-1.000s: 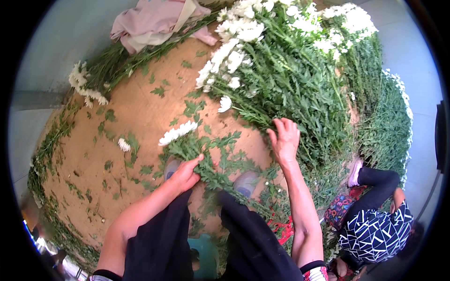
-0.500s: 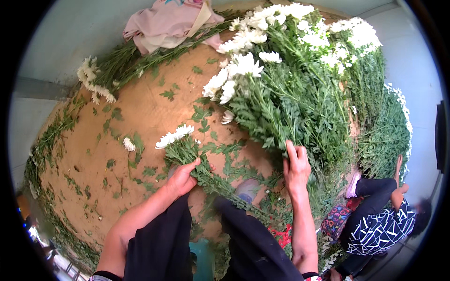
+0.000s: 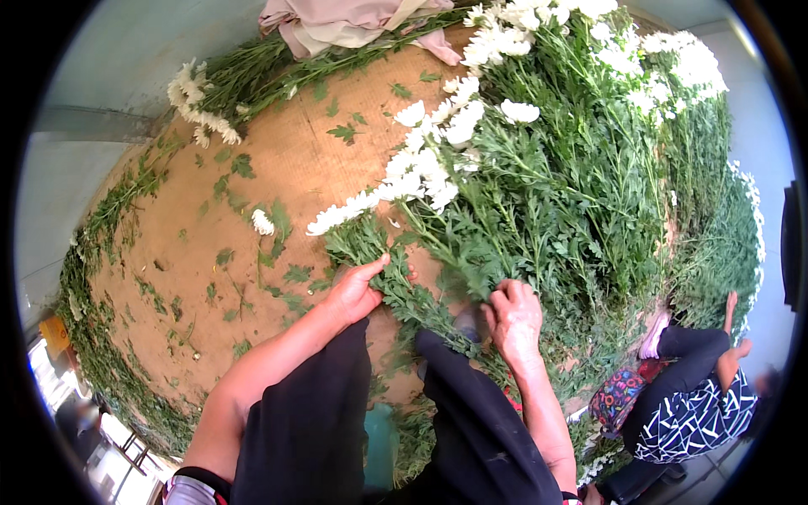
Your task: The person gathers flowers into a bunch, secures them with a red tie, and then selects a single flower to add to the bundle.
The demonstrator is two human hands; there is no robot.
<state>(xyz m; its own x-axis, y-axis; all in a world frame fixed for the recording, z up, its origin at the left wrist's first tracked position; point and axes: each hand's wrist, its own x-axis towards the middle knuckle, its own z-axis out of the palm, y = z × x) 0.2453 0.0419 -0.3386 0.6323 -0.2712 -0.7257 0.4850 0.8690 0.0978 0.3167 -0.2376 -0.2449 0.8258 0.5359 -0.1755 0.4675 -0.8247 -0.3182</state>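
My left hand (image 3: 360,290) is closed round a small bunch of white chrysanthemums (image 3: 370,240), its flower heads level at the far end and leafy stems slanting down to the right. To its right, my right hand (image 3: 515,320) pinches the lower stem of another leafy white chrysanthemum (image 3: 463,257), whose upper end lies beside the held bunch. How many stems are in the right fingers I cannot tell. Just beyond the right hand spreads a large heap of white chrysanthemums (image 3: 581,177), blooms pointing away from me.
Brown matting (image 3: 185,278) is strewn with loose leaves and a single fallen white bloom (image 3: 263,222). At the back, pink cloth (image 3: 337,25) covers more stems. A co-worker in a patterned top (image 3: 694,417) sits at right beside a colourful bag (image 3: 619,396). Flower rows (image 3: 715,227) line the right.
My right hand has drawn a chrysanthemum stem from the heap leftward, close to the held bunch. My left hand still grips the bunch. The whole view has shifted slightly.
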